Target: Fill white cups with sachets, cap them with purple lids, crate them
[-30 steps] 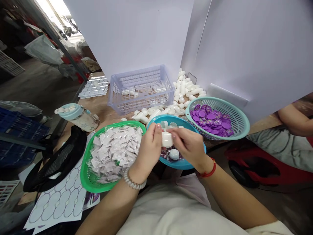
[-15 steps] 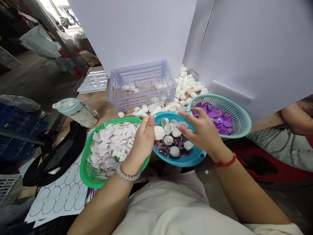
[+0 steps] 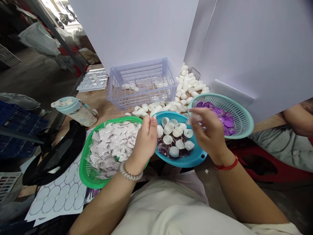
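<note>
My left hand (image 3: 146,136) is closed around a rounded white plastic capsule piece (image 3: 159,131), mostly hidden behind the fingers at the left rim of the blue basin (image 3: 182,162). Inside that basin, several white plastic cups (image 3: 177,132) lie on small dark wrapped packets (image 3: 163,149). Over the basin's right side, my right hand (image 3: 210,127) is raised with thumb and fingers pinched. Something pale shows at its blurred fingertips, too smeared to name. The light-blue basket (image 3: 245,125) of purple discs (image 3: 228,123) is just behind this hand.
A green basket (image 3: 84,166) of white packets stands left, beside a tumbler (image 3: 79,112) and a black mesh bag (image 3: 58,153). Behind are a lilac crate (image 3: 141,101) and a heap of white capsule parts (image 3: 187,81). Another person's arm (image 3: 297,119) shows at the right edge.
My right hand has lifted from the cups and moved right, towards the purple discs, its fingers now pinched. More white cups show in the basin. My left hand has hardly moved.
</note>
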The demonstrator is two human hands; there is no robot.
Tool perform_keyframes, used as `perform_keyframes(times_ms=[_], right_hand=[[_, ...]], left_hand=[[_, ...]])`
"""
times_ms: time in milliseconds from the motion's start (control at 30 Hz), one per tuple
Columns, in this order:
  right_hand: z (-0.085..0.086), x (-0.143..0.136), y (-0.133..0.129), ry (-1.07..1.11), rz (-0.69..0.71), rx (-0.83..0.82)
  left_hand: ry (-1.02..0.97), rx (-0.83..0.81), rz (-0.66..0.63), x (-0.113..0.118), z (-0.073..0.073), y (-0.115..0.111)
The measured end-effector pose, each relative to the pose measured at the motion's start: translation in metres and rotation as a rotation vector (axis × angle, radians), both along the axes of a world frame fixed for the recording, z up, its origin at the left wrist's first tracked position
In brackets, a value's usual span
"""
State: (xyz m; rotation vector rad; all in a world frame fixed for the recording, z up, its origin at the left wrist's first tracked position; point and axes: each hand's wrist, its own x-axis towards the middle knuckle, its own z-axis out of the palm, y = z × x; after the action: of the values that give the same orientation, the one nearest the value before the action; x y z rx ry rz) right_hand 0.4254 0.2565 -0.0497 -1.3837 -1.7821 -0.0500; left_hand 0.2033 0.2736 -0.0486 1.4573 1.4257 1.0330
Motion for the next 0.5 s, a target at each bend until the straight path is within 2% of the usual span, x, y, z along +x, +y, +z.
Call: perform_keyframes(times_ms=[67,133,233,300,400,433,500], right_hand=[[-0.004,0.004,0.002,-0.362,0.06,-0.319],[-0.009,-0.001,-0.001,-0.595,0.095,-0.51],[-0.015,-0.014,-0.007,-0.718,0.312,-0.652],[-0.017,-0.022,-0.009,-0.734,0.421,-0.723],[-0.02,-0.031,-0.007,-0.704,0.399,-0.751],[-0.021,-0.034,-0.005,-0.694,0.405,-0.737],[-0.024,-0.039,-0.002,-0.696,0.474,-0.692]], left_hand=[[0.198,0.092,-0.073,0.0,0.001,0.001],[0.301,0.124,-0.11,0.005,0.001,-0.001],[0.335,0.145,-0.123,0.01,0.003,-0.005],[0.381,0.177,-0.166,0.001,0.01,-0.002],[0.601,0.165,-0.19,-0.036,0.025,0.027],[0.705,0.082,-0.125,-0.053,0.029,0.045],[0.78,-0.044,0.004,-0.084,0.032,0.087]])
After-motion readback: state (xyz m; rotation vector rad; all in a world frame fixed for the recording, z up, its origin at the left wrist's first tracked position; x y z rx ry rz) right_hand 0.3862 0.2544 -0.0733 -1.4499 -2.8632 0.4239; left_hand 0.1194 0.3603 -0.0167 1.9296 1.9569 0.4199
